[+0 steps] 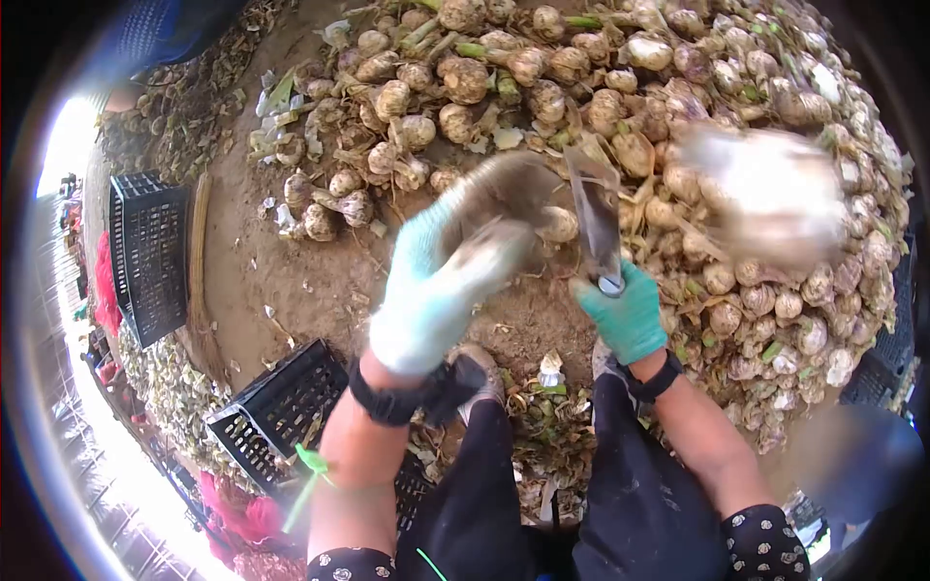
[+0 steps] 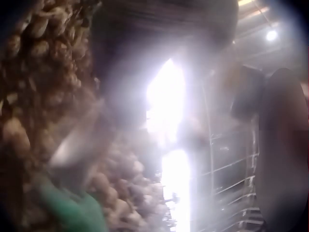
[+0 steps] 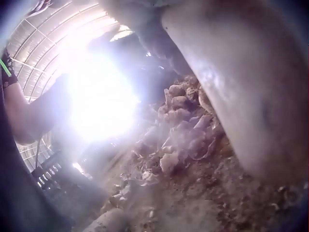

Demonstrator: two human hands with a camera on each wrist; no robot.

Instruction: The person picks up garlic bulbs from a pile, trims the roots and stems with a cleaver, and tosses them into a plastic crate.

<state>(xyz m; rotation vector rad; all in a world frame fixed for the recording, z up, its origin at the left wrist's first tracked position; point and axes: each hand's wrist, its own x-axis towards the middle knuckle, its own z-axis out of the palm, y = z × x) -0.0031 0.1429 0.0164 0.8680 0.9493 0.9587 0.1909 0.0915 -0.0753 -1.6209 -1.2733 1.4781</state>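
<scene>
My right hand [image 1: 628, 312], in a green glove, grips a knife with a wide metal blade [image 1: 596, 208] that points away from me. In the left wrist view, the green glove [image 2: 72, 210] and the blade above it are blurred. My left hand [image 1: 436, 271], gloved in pale green and white with dirt-browned fingers, reaches over the soil left of the blade. Its thumb and fingers are spread apart and smeared by motion. A garlic bulb [image 1: 557, 225] lies just beyond its fingertips. A large blurred white shape [image 1: 770, 194] hangs in front of the garlic heap at the right.
The heap of garlic bulbs [image 1: 678, 87] spreads across the back and right side. Black plastic crates [image 1: 150, 257] stand at the left, one [image 1: 281, 407] near my left forearm. A straw broom [image 1: 201, 281] lies alongside. Trimmed garlic scraps [image 1: 552, 426] litter the soil between my feet.
</scene>
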